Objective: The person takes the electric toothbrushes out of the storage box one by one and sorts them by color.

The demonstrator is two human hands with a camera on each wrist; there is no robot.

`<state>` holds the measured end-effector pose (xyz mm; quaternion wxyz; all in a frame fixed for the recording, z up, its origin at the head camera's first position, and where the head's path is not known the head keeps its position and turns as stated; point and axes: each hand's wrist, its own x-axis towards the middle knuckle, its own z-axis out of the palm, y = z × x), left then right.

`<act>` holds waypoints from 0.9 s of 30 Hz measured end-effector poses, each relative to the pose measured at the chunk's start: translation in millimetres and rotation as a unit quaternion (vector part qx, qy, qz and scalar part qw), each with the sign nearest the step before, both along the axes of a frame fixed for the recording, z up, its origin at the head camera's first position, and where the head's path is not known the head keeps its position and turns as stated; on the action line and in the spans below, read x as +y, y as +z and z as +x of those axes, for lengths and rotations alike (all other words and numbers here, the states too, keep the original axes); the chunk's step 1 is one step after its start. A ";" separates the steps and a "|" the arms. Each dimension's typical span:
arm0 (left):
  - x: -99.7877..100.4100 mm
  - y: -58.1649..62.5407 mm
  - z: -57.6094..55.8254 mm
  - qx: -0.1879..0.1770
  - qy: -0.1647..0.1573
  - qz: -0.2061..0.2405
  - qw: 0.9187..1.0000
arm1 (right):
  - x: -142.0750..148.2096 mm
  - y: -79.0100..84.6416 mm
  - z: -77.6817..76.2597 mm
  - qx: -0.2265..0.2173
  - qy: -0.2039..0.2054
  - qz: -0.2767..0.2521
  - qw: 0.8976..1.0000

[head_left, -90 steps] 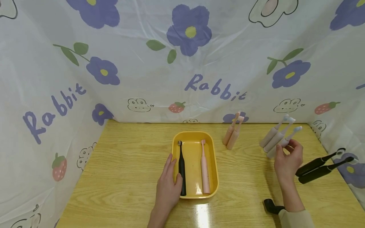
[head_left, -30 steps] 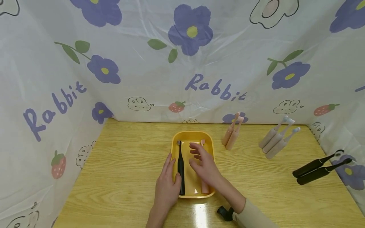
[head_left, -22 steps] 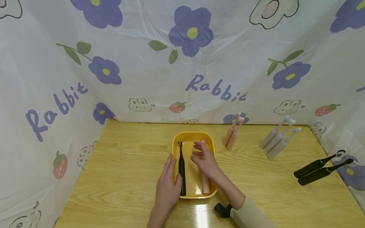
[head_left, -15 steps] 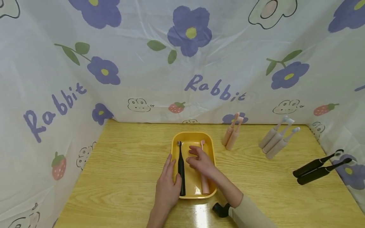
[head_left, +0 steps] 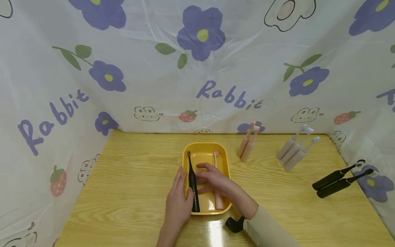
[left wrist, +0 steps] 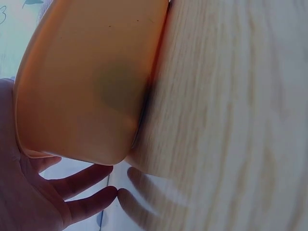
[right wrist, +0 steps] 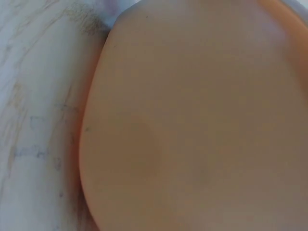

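Observation:
A black electric toothbrush [head_left: 192, 180] and a pink electric toothbrush [head_left: 218, 199] lie lengthwise in a yellow tray [head_left: 205, 212]. My left hand [head_left: 179, 202] holds the tray's left side, thumb at the rim near the black handle, fingers along the outer wall. In the left wrist view, the fingers of that left hand [left wrist: 36, 192] are spread past the end of the tray [left wrist: 96, 86]. My right hand [head_left: 213, 180] reaches over the tray, fingertips at the right side of the black toothbrush and the wrist partly covering the pink one. The right wrist view shows mostly tray wall [right wrist: 192, 120], no fingers.
Two pinkish toothbrushes [head_left: 248, 147] stand behind the tray to its right. Farther right are several grey toothbrushes [head_left: 293, 152] in a group, then two black toothbrushes [head_left: 334, 183]. Patterned cloth [head_left: 166, 85] hangs at the back and sides of the wooden table [head_left: 132, 178].
My right hand has left the nearest grey toothbrush and moved left into the tray, to the black toothbrush. That toothbrush has rolled, showing its buttons, and tilted slightly. My left hand stays put.

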<state>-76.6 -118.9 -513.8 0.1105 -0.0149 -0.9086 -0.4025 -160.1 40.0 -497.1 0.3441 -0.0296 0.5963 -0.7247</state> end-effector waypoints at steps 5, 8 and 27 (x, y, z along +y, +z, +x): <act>-0.6 -0.3 0.1 -0.003 -0.002 0.004 1.000 | -1.0 1.5 1.1 -0.029 0.040 -0.005 0.999; -0.5 0.0 0.2 -0.003 -0.001 0.006 1.000 | -0.3 1.5 1.2 -0.029 0.051 -0.005 0.998; -1.3 0.4 -0.1 0.009 -0.007 -0.003 1.000 | 4.2 4.4 3.9 0.081 0.072 0.017 0.994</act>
